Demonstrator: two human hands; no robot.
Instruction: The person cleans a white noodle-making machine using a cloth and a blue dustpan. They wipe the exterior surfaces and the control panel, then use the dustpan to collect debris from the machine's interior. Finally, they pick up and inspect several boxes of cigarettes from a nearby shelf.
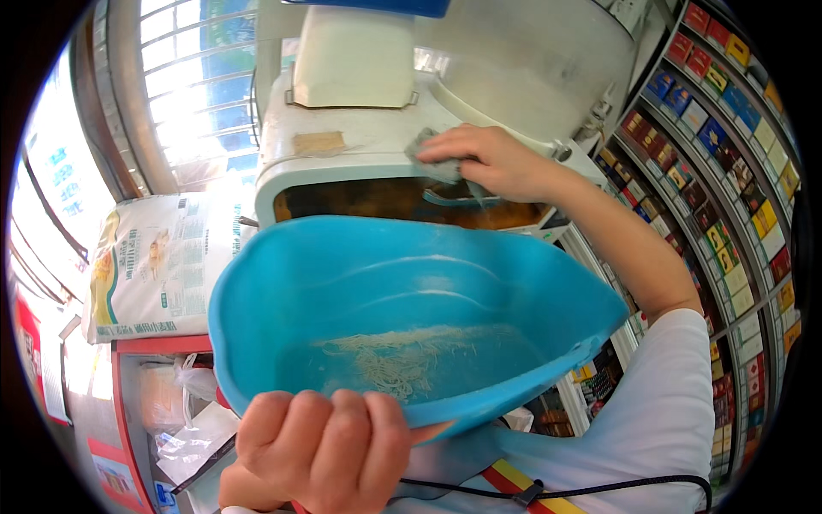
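Observation:
My left hand (pixel 324 443) grips the near rim of a blue plastic tub (pixel 411 276), which is tilted towards me. Thin noodle strands (pixel 398 363) and pale flour lie in the bottom of the tub. Beyond it, my right hand (pixel 488 157) presses a grey cloth (pixel 437 154) on the front top edge of a white machine housing (pixel 366 151). Below that edge the machine has a dark, brown-stained opening (pixel 366 199), partly hidden by the tub. A piece of brown tape or card (pixel 319 142) sits on the housing, left of the cloth.
A large printed white sack (pixel 173 263) lies at the left on a red-edged shelf unit (pixel 160 345) holding plastic bags (pixel 196 379). A barred window (pixel 199 77) is behind. Shelves of small colourful packets (pixel 713 138) curve along the right. A black cord (pixel 610 486) crosses my front.

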